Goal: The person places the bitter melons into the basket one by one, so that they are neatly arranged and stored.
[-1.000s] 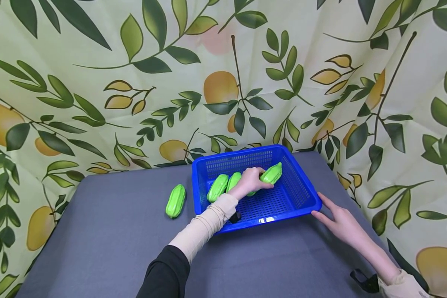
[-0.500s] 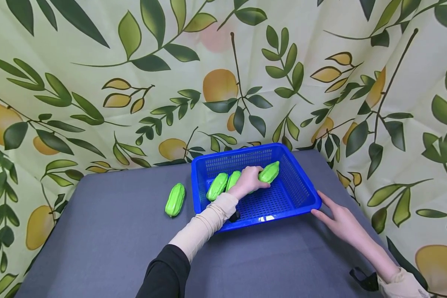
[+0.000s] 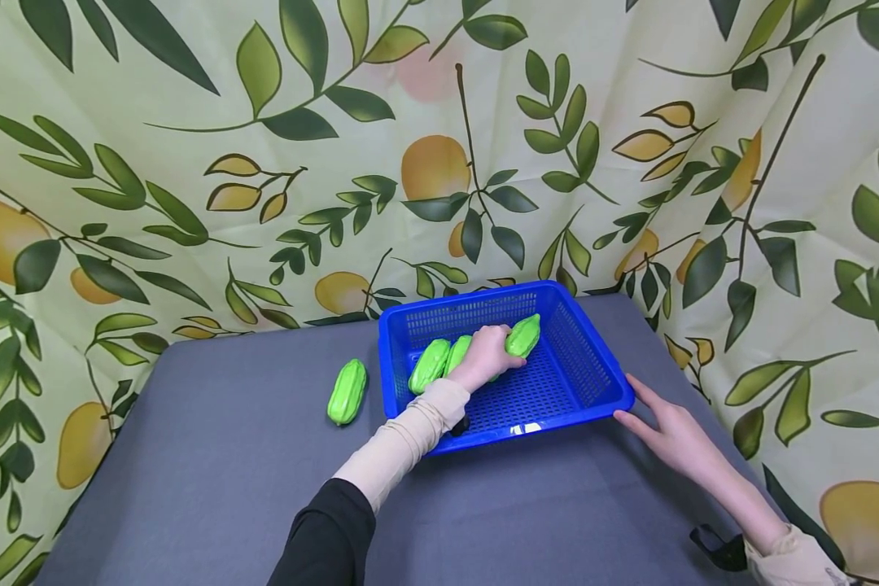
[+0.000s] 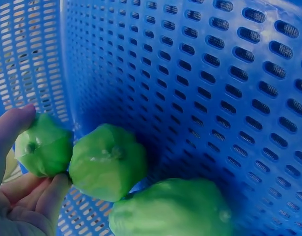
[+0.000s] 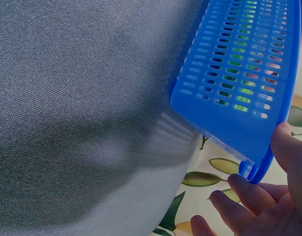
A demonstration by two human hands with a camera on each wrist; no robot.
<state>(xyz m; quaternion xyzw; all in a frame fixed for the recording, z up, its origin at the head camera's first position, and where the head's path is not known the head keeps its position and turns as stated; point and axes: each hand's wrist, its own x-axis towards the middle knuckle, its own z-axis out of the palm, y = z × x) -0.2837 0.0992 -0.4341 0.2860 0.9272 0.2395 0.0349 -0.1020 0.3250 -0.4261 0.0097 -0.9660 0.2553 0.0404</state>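
In the head view my left hand [image 3: 486, 358] reaches into a blue plastic basket [image 3: 586, 415] and grips a bright green ridged gourd [image 3: 524, 334] between thumb and fingers. The left wrist view shows this held gourd [image 4: 42, 150] right beside a second gourd [image 4: 109, 162], with a third gourd [image 4: 175, 209] lying nearer the camera. The forearm and hand partly cover the basket's contents. At the basket's right front corner my right hand [image 3: 677, 435] pinches the rim, thumb on one side and fingertips under the corner [image 5: 261, 167]. Another gourd [image 3: 347, 392] lies outside, left of the basket.
The basket stands on a grey cloth-covered table [image 3: 249, 456], near its back edge. Behind and at both sides hangs a curtain [image 3: 286, 187] printed with leaves and fruit. A black strap [image 3: 718, 549] hangs by my right wrist.
The gourd in my left hand has moved slightly left, toward the other gourds in the basket, and turned more upright. My right hand keeps its place on the corner.
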